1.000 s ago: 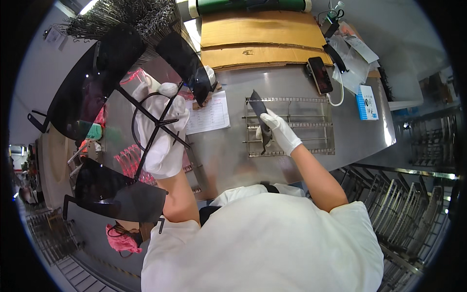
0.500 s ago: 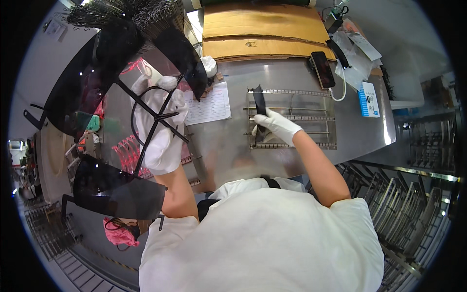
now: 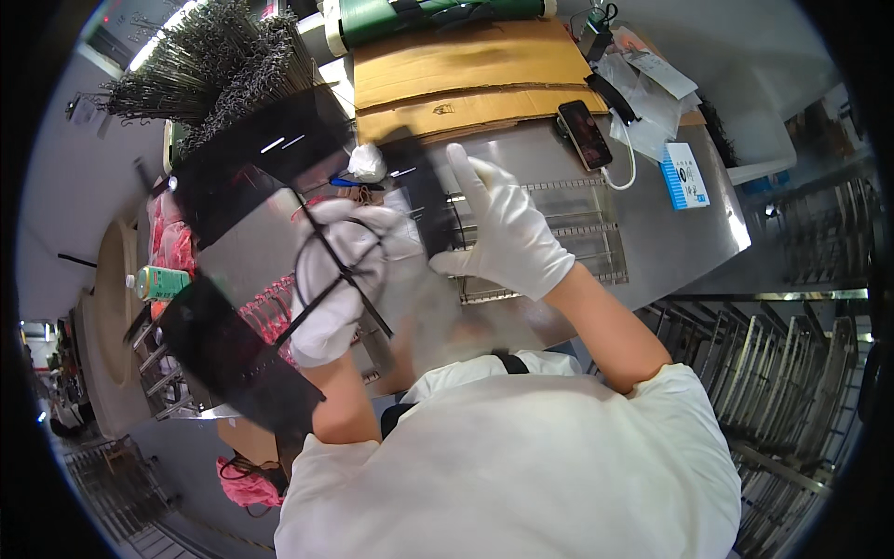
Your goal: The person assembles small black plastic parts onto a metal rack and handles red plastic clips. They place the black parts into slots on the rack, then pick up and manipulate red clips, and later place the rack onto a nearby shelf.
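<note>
A black smartphone lies on the steel tabletop beyond the right hand. Flat brown cardboard sheets lie farther off, and a green plastic bottle lies left of the left hand.

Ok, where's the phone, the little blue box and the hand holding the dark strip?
phone (image 3: 584, 133), head view, middle of its dark screen.
little blue box (image 3: 684, 176), head view, middle of its top face.
right hand (image 3: 507, 233), head view, back of the white glove, holding the dark strip (image 3: 428, 200).

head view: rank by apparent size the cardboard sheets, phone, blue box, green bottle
1. cardboard sheets, by far the largest
2. phone and blue box look alike; not ranked apart
3. green bottle, smallest, though warped near the rim
</note>
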Motion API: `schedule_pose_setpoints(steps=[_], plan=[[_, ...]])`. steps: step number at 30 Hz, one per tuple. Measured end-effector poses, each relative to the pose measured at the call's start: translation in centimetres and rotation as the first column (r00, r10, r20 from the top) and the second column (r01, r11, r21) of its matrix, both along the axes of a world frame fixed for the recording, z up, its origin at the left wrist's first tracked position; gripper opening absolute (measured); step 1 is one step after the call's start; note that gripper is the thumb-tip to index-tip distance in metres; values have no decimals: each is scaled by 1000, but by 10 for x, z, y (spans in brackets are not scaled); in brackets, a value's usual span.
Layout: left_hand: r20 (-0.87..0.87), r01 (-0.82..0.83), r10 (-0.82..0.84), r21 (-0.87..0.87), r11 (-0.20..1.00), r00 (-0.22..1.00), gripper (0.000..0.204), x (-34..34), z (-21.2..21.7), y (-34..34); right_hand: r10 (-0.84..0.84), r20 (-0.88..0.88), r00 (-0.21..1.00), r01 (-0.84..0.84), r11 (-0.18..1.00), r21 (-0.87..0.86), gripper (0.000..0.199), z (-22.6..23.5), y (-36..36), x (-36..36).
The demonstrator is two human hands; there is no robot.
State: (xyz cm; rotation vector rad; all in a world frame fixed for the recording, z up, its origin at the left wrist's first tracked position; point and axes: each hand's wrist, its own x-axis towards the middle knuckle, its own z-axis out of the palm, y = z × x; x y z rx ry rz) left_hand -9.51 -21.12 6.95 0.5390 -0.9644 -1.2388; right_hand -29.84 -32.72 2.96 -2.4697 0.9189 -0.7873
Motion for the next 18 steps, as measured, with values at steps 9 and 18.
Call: schedule_pose_setpoints(steps=[9, 18], plan=[[-106, 294, -305, -101, 950, 947, 69, -7, -20, -13, -12, 455, 890, -456, -4, 890, 76, 45, 23, -16], [-226, 105, -97, 23, 994, 969, 93, 27, -9, 7, -286, 417, 863, -341, 279, 898, 68, -118, -24, -40]])
